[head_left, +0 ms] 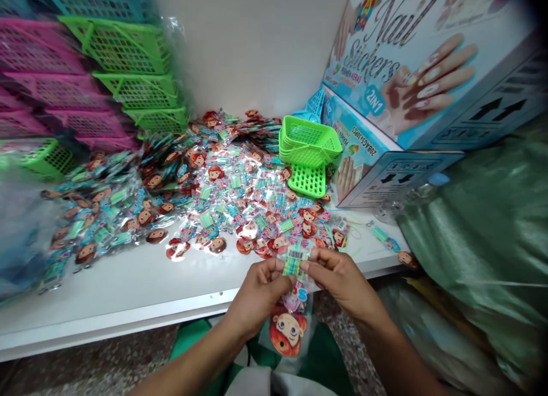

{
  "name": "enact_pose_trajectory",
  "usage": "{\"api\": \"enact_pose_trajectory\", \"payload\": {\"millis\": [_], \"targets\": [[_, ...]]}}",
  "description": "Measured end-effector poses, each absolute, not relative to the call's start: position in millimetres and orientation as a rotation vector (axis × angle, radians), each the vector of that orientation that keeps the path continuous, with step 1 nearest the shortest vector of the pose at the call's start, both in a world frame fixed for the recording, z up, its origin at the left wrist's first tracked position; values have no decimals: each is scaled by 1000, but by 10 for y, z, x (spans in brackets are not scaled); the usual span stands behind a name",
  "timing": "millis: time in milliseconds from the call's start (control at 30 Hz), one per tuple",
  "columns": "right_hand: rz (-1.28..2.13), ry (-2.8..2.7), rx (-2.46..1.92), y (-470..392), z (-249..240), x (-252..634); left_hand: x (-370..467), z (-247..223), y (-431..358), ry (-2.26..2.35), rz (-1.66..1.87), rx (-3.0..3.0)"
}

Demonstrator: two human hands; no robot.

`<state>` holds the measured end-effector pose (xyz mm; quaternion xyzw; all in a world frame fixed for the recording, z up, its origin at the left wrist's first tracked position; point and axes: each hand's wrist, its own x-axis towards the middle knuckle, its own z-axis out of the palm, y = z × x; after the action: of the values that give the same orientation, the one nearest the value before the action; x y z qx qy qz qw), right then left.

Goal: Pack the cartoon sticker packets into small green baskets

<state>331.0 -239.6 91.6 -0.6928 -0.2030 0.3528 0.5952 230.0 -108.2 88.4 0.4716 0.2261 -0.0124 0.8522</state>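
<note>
Between my hands, just off the table's front edge, is a clear plastic packet (294,296) with a barcode, green strips inside and a red-haired cartoon face card hanging toward me. My left hand (268,287) pinches its left side, thumb laid across the green strips. On the other side, my right hand (331,273) grips the packet's right edge between thumb and fingers. Beyond both hands spreads a heap of similar packets (240,185), several with the same cartoon face. Which end of the packet is sealed, I cannot tell.
A stack of green baskets (308,142) stands behind the heap. Blue Nail Stickers boxes (411,65) rise at the right, near a green sack (479,225). Pink baskets (38,48) and green baskets (128,48) are piled at the left. The white table edge (128,322) runs before me.
</note>
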Motion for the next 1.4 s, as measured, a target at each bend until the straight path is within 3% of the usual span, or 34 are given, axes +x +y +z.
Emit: {"api": "enact_pose_trajectory", "payload": {"millis": [1400], "targets": [[918, -538, -1650, -2339, 1022, 3322, 2311, 818, -1038, 408, -88, 1004]]}}
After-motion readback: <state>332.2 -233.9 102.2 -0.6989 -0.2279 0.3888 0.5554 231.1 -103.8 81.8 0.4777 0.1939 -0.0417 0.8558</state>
